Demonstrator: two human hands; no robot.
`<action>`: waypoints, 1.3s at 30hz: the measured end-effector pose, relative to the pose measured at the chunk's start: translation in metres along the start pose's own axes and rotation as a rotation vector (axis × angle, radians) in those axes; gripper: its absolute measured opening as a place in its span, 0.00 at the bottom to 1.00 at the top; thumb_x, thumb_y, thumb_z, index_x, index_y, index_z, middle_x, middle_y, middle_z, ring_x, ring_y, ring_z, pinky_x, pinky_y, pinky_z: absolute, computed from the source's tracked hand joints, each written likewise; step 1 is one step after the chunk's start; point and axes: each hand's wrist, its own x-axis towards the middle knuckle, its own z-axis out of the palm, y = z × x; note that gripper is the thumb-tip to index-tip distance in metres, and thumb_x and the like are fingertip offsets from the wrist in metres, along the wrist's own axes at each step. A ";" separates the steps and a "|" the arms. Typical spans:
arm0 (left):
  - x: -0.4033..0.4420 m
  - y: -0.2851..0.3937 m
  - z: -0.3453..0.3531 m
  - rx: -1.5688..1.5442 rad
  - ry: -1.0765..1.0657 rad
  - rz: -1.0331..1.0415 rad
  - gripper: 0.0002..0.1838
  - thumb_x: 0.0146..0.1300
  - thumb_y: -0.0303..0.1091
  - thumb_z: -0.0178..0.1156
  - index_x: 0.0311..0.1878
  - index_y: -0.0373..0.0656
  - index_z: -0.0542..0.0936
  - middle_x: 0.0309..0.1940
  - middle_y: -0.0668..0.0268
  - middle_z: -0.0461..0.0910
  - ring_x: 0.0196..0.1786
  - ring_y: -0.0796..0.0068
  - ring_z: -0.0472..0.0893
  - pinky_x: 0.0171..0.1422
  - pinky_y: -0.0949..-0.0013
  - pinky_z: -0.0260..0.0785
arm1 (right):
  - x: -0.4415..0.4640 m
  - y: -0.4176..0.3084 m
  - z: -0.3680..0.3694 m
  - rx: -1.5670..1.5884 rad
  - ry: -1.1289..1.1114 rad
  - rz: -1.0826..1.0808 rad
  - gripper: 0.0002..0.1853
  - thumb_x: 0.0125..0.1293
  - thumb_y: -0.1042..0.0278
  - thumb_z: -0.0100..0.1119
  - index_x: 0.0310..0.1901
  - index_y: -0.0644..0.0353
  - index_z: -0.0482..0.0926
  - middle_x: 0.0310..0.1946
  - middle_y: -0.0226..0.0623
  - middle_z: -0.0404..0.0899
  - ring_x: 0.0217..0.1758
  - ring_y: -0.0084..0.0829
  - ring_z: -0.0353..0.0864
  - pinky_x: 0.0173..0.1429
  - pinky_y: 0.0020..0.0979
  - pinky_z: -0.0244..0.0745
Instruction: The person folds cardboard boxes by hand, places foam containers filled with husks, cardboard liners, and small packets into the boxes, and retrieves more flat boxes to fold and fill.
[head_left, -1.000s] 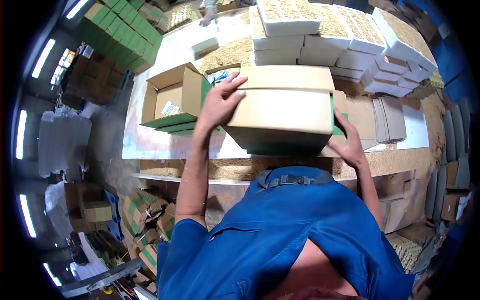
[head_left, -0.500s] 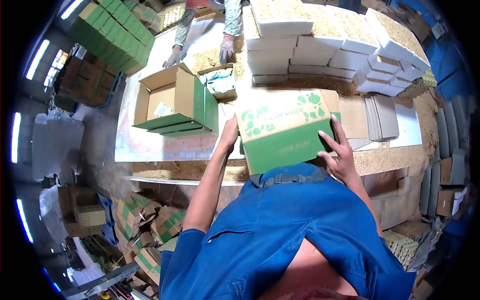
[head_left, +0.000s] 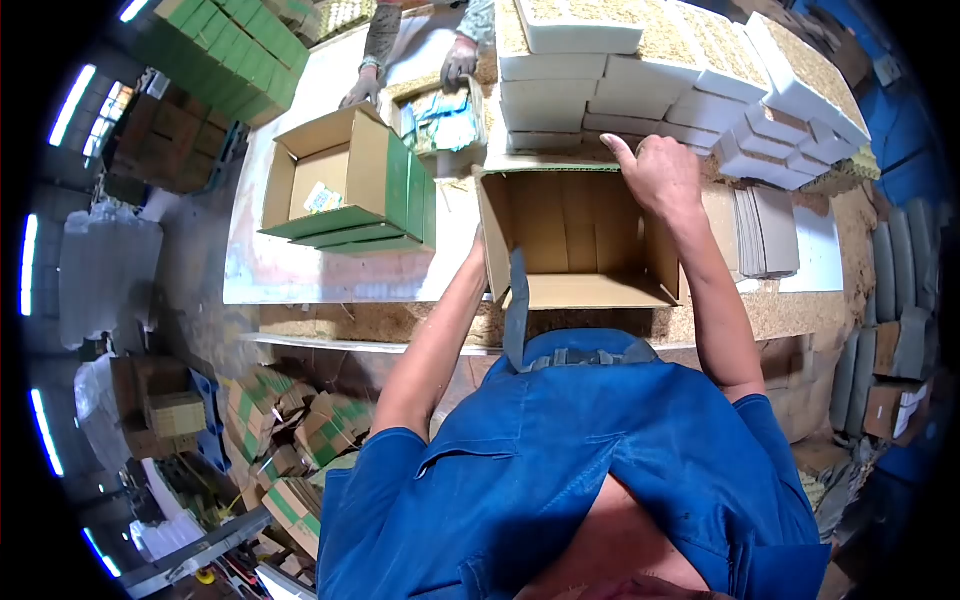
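In front of my waist an open cardboard box (head_left: 565, 228) faces me, its brown inside showing. My left hand (head_left: 482, 258) grips its left side, with most fingers hidden behind the wall. Over the far right corner, my right hand (head_left: 664, 178) is bent round the rim, thumb stretched out to the left. A grey strap (head_left: 516, 312) hangs against the box's near left edge. Left of it on the table stand open green-and-brown boxes (head_left: 410, 195) pressed together, a white label (head_left: 322, 198) inside the nearest.
A co-worker's gloved hands (head_left: 460, 62) are at a small box with blue-and-white packets (head_left: 440, 125). White foam blocks (head_left: 545, 100) are stacked at the back right. Flat cardboard sheets (head_left: 768, 232) stand to the right. Folded cartons (head_left: 290, 430) lie on the floor at left.
The box has been turned from its printed green-and-tan outside to its open side facing me. My right hand has moved up to the far rim. The co-worker's hand has reached to the small box.
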 end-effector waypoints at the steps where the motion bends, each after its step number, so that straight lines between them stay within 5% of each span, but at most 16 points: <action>1: 0.002 -0.024 -0.010 0.042 0.016 -0.073 0.30 0.77 0.53 0.46 0.65 0.35 0.71 0.54 0.56 0.79 0.52 0.69 0.79 0.57 0.65 0.73 | 0.008 0.005 0.016 -0.014 -0.068 0.034 0.43 0.68 0.27 0.44 0.28 0.70 0.85 0.26 0.58 0.83 0.35 0.54 0.86 0.44 0.47 0.81; 5: 0.019 -0.093 -0.056 0.092 0.109 -0.308 0.33 0.76 0.57 0.45 0.68 0.37 0.69 0.56 0.56 0.79 0.55 0.67 0.78 0.63 0.62 0.71 | 0.044 0.049 0.068 0.091 -0.067 0.170 0.44 0.68 0.27 0.42 0.33 0.71 0.86 0.35 0.60 0.84 0.44 0.56 0.85 0.51 0.48 0.79; 8: -0.017 0.013 -0.013 0.000 0.163 -0.297 0.38 0.75 0.61 0.43 0.73 0.37 0.64 0.67 0.53 0.70 0.68 0.62 0.69 0.77 0.58 0.55 | 0.048 0.040 0.068 0.064 -0.140 0.112 0.43 0.69 0.28 0.42 0.32 0.71 0.86 0.34 0.60 0.84 0.44 0.55 0.85 0.51 0.47 0.79; 9: -0.017 0.020 -0.017 -0.145 0.057 -0.267 0.43 0.74 0.64 0.42 0.76 0.36 0.58 0.75 0.52 0.59 0.77 0.60 0.56 0.81 0.60 0.46 | 0.046 0.035 0.070 0.047 -0.106 0.087 0.43 0.69 0.29 0.42 0.32 0.71 0.86 0.33 0.60 0.84 0.43 0.55 0.85 0.51 0.47 0.79; 13: -0.007 0.014 -0.010 0.403 -0.020 -0.038 0.44 0.69 0.51 0.58 0.77 0.33 0.52 0.77 0.49 0.53 0.80 0.58 0.51 0.82 0.63 0.42 | 0.044 0.032 0.071 0.062 -0.131 0.102 0.42 0.69 0.29 0.43 0.33 0.70 0.86 0.32 0.59 0.84 0.41 0.54 0.86 0.49 0.48 0.79; 14: -0.004 0.009 -0.008 0.225 0.011 -0.003 0.45 0.65 0.43 0.62 0.77 0.32 0.52 0.77 0.48 0.55 0.79 0.58 0.53 0.81 0.64 0.42 | 0.041 0.033 0.070 0.073 -0.133 0.098 0.42 0.68 0.29 0.43 0.33 0.70 0.86 0.32 0.58 0.84 0.41 0.53 0.86 0.49 0.48 0.80; 17: -0.007 0.019 -0.010 0.094 -0.046 -0.125 0.42 0.66 0.39 0.60 0.78 0.35 0.53 0.75 0.49 0.58 0.77 0.58 0.58 0.80 0.63 0.48 | 0.041 0.041 0.054 0.267 -0.083 0.063 0.41 0.67 0.29 0.48 0.40 0.72 0.85 0.42 0.56 0.85 0.50 0.53 0.84 0.58 0.47 0.77; 19: -0.011 0.021 -0.006 0.128 -0.048 -0.107 0.42 0.66 0.38 0.60 0.78 0.35 0.53 0.75 0.49 0.58 0.77 0.59 0.59 0.80 0.63 0.49 | 0.094 0.076 0.066 0.486 0.107 -0.010 0.43 0.64 0.28 0.53 0.61 0.65 0.78 0.47 0.50 0.86 0.50 0.43 0.86 0.63 0.45 0.74; 21: -0.009 0.018 -0.007 0.167 -0.031 -0.101 0.42 0.66 0.38 0.59 0.78 0.36 0.52 0.75 0.48 0.58 0.76 0.59 0.59 0.79 0.63 0.49 | 0.135 0.083 0.006 0.815 -0.113 0.188 0.46 0.61 0.32 0.61 0.68 0.67 0.69 0.53 0.51 0.81 0.43 0.32 0.85 0.46 0.34 0.84; 23: -0.004 0.003 -0.013 0.288 0.010 -0.050 0.42 0.66 0.38 0.59 0.78 0.35 0.51 0.75 0.47 0.58 0.77 0.57 0.58 0.80 0.63 0.48 | 0.170 0.072 -0.021 0.961 -0.042 0.162 0.49 0.62 0.33 0.61 0.73 0.64 0.62 0.64 0.54 0.71 0.48 0.41 0.85 0.48 0.38 0.85; 27: -0.008 0.004 -0.013 0.364 0.028 0.017 0.43 0.66 0.39 0.59 0.78 0.32 0.50 0.76 0.46 0.56 0.78 0.58 0.57 0.80 0.63 0.47 | 0.230 0.069 -0.009 1.141 -0.266 0.259 0.38 0.65 0.40 0.61 0.64 0.66 0.69 0.55 0.53 0.75 0.40 0.36 0.86 0.38 0.33 0.88; 31: -0.016 0.010 -0.004 0.338 0.065 0.015 0.43 0.66 0.38 0.59 0.78 0.33 0.51 0.76 0.47 0.57 0.78 0.59 0.57 0.80 0.64 0.47 | 0.248 0.057 0.022 1.221 -0.113 0.270 0.24 0.68 0.50 0.60 0.53 0.63 0.76 0.35 0.40 0.78 0.29 0.32 0.84 0.30 0.31 0.86; 35: -0.021 0.025 0.004 0.340 0.055 0.064 0.44 0.66 0.39 0.59 0.78 0.32 0.49 0.77 0.46 0.55 0.79 0.57 0.56 0.81 0.64 0.46 | 0.252 0.052 0.020 1.109 -0.141 0.294 0.24 0.69 0.54 0.58 0.57 0.65 0.71 0.42 0.42 0.77 0.36 0.36 0.86 0.36 0.34 0.90; 39: -0.022 0.021 0.005 0.431 0.052 0.064 0.44 0.67 0.39 0.57 0.78 0.33 0.47 0.78 0.46 0.50 0.80 0.56 0.53 0.82 0.63 0.44 | 0.236 0.043 0.007 1.124 -0.146 0.321 0.19 0.69 0.54 0.54 0.51 0.62 0.70 0.39 0.42 0.75 0.32 0.34 0.85 0.35 0.32 0.89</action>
